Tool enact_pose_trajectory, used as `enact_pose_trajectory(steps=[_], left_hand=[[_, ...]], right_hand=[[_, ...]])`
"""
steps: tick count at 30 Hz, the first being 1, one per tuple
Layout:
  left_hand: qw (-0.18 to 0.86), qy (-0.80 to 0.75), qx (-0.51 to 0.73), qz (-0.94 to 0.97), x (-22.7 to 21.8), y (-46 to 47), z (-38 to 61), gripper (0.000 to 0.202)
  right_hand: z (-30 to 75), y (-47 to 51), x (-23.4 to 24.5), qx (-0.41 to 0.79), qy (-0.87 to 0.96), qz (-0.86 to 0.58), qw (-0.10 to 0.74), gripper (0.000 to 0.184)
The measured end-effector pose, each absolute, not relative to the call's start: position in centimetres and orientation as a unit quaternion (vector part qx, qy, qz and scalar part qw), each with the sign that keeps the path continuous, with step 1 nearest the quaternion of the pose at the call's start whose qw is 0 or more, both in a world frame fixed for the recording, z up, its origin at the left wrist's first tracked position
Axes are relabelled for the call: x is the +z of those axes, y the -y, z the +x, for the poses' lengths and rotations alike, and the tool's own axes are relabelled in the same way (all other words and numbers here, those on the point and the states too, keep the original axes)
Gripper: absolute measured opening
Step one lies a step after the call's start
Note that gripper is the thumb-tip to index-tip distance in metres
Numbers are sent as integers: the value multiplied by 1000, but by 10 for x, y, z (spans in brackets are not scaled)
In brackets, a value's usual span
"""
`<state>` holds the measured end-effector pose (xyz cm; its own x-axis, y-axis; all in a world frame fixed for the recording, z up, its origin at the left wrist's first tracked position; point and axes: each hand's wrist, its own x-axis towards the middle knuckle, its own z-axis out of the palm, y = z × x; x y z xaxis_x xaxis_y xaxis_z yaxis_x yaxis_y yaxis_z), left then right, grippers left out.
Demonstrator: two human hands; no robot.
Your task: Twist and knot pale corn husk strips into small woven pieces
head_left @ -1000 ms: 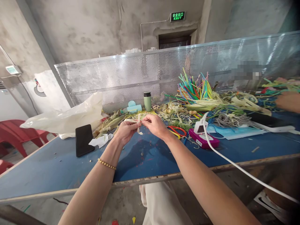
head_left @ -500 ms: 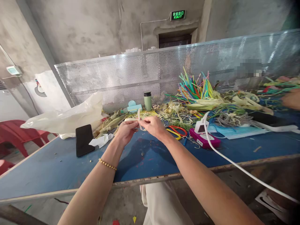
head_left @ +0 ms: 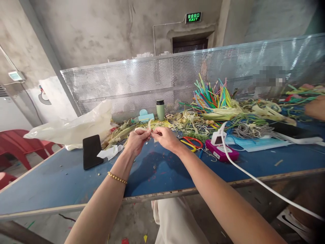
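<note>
Head view: your left hand [head_left: 138,140] pinches pale strip [head_left: 149,124] between thumb and fingers. Your right hand [head_left: 164,136] pinches just beside it, apparently on same strip; exact contact too small to tell. Strip sits above blue table [head_left: 50,186], in front of green bottle [head_left: 160,112], one end curving upward. Likely very light, soft, easily bent; could crease or split if you tug sharply. Best hold: flat between thumb and forefinger, near fingertips' meeting point, pressure gentle.
</note>
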<state>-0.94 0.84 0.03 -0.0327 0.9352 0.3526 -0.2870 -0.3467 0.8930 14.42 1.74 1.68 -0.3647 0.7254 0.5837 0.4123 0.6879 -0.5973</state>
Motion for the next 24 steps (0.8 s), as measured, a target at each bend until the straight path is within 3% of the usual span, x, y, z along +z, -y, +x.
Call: enact_pose_trajectory(steps=[13,17,20,24], left_hand=[[528,-311,619,491,7,-2,-14,26],[559,-310,572,514,9,3,-14,25],[571,-316,548,524,10,7,-12,23],[585,-317,527,528,10,10,-10,26]], right_hand=[[146,-22,13,146,831,-320,432,27],[150,-24,18,132,783,-341,503,33],[153,-26,20,217,764,-292,533,19],[153,-29,18,312,757,-250,517,23]])
